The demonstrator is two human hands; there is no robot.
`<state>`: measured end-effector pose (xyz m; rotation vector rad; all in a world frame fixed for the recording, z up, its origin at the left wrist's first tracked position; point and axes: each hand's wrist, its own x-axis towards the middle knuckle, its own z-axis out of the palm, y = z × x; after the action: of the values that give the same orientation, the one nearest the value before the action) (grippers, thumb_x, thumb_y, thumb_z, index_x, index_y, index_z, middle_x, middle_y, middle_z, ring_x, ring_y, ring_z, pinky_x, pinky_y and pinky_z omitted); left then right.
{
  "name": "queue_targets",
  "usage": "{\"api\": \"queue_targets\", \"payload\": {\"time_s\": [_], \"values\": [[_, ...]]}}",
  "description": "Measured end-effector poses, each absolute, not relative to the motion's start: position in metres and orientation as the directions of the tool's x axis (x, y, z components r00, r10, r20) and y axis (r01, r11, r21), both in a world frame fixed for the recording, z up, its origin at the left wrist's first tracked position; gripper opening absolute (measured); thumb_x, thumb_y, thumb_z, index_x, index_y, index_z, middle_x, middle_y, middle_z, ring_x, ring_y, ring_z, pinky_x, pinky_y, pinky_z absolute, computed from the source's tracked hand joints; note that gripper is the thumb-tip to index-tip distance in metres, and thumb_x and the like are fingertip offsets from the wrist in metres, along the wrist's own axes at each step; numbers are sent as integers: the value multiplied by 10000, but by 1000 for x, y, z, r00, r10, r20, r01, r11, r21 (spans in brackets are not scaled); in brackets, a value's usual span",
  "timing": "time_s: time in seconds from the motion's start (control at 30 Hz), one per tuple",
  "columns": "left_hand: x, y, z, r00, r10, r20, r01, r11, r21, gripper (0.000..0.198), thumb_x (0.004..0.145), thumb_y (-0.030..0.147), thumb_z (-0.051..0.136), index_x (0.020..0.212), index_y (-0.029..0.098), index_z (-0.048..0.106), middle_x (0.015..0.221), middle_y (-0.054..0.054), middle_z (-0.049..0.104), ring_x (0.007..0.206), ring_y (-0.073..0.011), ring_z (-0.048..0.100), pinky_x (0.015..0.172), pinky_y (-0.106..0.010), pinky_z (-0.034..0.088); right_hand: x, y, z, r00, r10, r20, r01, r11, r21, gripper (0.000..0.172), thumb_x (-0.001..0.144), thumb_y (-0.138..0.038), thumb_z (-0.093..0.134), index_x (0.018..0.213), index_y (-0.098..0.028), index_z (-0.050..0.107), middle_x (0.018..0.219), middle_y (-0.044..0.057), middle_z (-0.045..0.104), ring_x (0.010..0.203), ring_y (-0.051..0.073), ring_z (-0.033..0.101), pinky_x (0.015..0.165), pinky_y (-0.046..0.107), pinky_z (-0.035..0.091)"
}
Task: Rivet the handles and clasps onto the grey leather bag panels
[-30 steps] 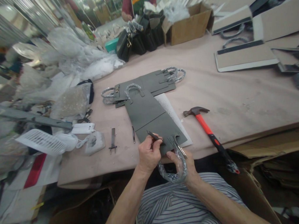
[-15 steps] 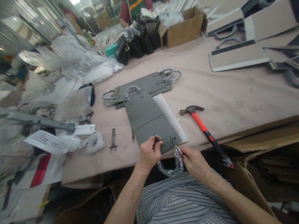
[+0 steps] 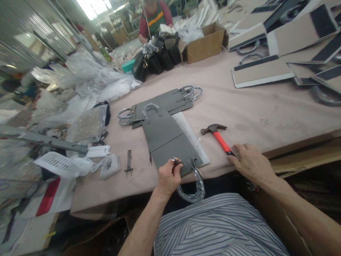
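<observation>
My left hand [image 3: 169,177] is closed in a pinch on a small dark piece with a shiny metal end [image 3: 175,161], its kind hard to make out. It rests over the near end of a grey bag panel [image 3: 166,133]. A plastic-wrapped bag handle [image 3: 192,196] hangs from that end over the table's edge, with a thin shiny metal piece [image 3: 199,173] beside its base. To the right, my right hand [image 3: 252,163] is closed around the black grip of a claw hammer [image 3: 221,141], which lies on the table with its head pointing away.
More grey panels [image 3: 166,100] with wrapped handles lie beyond. A white board [image 3: 187,129] sits beneath the near panel. At left are a forked tool [image 3: 129,165] and a white fan [image 3: 58,164]. Black bags [image 3: 154,59], a carton [image 3: 205,44] and a person [image 3: 155,20] are across the table.
My right hand has left the bag handle and the metal piece there and moved right onto the hammer's grip. My left hand stays at the panel, still pinching.
</observation>
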<state>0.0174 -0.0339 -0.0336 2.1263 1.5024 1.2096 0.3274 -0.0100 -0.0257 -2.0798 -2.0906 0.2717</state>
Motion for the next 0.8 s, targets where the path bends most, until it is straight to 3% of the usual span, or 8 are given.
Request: {"api": "queue_targets", "payload": {"time_s": [0.1,0.17,0.33,0.47,0.53,0.6,0.7,0.8], "values": [[17,-34,-36,126,872,472,642,-435,632,89,943,212,568,991,189,640,893,-57,760,753,-172,741,710,-249,594,318,2,-15,76,975,-208,835,-176,-521,138,793,-263,654,882,-178,593,861,108,601,794,273,592,670,350,415],[18,-33,-38,134,877,462,639,-433,636,87,943,214,567,990,193,637,881,-55,755,749,-175,738,704,-252,592,313,11,-9,100,941,-324,680,-303,-668,146,699,-184,664,745,-206,526,684,45,543,689,231,555,607,317,381],[21,-31,-40,138,872,469,622,-445,644,77,938,197,559,967,199,630,851,-55,742,765,-190,736,708,-269,594,301,24,9,-44,876,-479,459,-408,-789,59,729,-264,540,746,-219,506,579,-19,469,479,147,448,468,271,375],[22,-31,-41,110,878,467,622,-427,656,69,930,183,561,947,197,626,828,-52,737,746,-194,730,687,-268,587,285,11,43,-81,887,-455,314,-411,-856,239,852,-474,447,812,-239,460,602,-62,383,408,108,329,386,241,303],[22,-31,-41,102,879,466,622,-422,660,62,927,183,566,942,194,625,827,-54,737,743,-197,730,678,-266,584,279,-1,66,-64,945,-321,281,-292,-914,384,886,-625,445,844,-245,480,598,-61,394,403,113,343,371,243,288],[23,-31,-41,104,877,468,618,-426,661,58,924,181,568,934,194,624,829,-58,737,749,-198,732,684,-266,583,274,-12,88,-52,997,-63,386,-38,-922,439,916,-678,438,844,-251,510,586,-31,457,433,139,418,399,266,321],[24,-31,-43,105,880,464,619,-422,662,67,917,176,565,933,197,626,818,-60,732,737,-193,727,685,-263,578,270,-24,105,-214,936,278,629,350,-695,387,976,-583,406,783,-262,504,549,12,512,458,173,454,451,312,303],[24,-31,-44,104,877,468,649,-417,637,80,907,169,556,921,200,629,774,-56,721,684,-189,717,643,-255,564,266,-26,115,-475,849,230,699,523,-487,386,984,-520,388,701,-270,468,495,13,507,388,162,366,452,346,176]]}}
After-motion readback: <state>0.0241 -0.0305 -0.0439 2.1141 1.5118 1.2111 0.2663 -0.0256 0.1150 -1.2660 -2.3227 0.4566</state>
